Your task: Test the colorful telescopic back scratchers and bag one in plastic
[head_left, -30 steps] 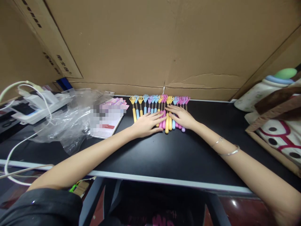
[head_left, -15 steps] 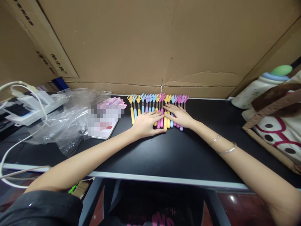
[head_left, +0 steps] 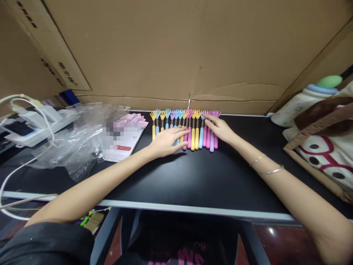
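Observation:
Several small back scratchers (head_left: pixel 194 138) lie side by side in a row on the black table, their hand-shaped heads toward the cardboard. They come in yellow, blue, purple and pink. My left hand (head_left: pixel 168 141) rests over the left and middle handles with its fingers stretched out, hiding parts of them. Over the upper part of the right-hand scratchers is my right hand (head_left: pixel 219 128), fingers extended, near the pink and purple ones. A purple handle (head_left: pixel 211 142) sticks out slightly lower than those beside it. Neither hand is closed around anything.
To the left are a phone (head_left: pixel 124 147), pink packets (head_left: pixel 134 119), crumpled clear plastic bags (head_left: pixel 79 136) and a white power strip (head_left: pixel 44 129) with cables. At right stand a white bottle (head_left: pixel 300 105) and a patterned bag (head_left: pixel 322 158). Cardboard (head_left: pixel 176 55) walls the back.
My right hand has moved up and to the right, uncovering the yellow and blue handles. My left hand has shifted slightly left. The phone screen is brighter.

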Tool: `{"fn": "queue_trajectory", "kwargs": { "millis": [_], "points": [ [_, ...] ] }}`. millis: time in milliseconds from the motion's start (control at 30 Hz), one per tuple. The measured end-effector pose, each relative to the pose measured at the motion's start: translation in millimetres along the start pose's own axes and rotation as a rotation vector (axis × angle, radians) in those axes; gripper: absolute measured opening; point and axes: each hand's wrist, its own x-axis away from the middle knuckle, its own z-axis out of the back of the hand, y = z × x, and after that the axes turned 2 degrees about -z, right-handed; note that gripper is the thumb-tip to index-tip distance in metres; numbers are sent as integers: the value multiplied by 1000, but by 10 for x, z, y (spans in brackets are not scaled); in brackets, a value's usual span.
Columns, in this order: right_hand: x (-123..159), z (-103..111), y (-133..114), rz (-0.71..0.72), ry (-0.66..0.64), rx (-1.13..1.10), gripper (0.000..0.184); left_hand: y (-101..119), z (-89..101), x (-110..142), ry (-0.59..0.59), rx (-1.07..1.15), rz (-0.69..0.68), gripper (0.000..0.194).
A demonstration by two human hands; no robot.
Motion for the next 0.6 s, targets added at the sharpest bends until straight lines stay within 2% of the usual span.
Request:
{"fn": "queue_trajectory", "kwargs": {
  "millis": [133,300,433,600],
  "points": [
    [-48,67,301,-137,-23,64,63,-203,109,43,-18,-113,155,64],
    [-51,-34,464,-247,-75,130,76,-441,51,84,-128,-136,399,73],
    [-23,-122,417,-236,-113,150,83,-454,-1,70,-184,-95,421,75],
    [13,-160,372,-217,-114,166,86,-386,-19,56,-150,-83,411,72]
  ]
}}
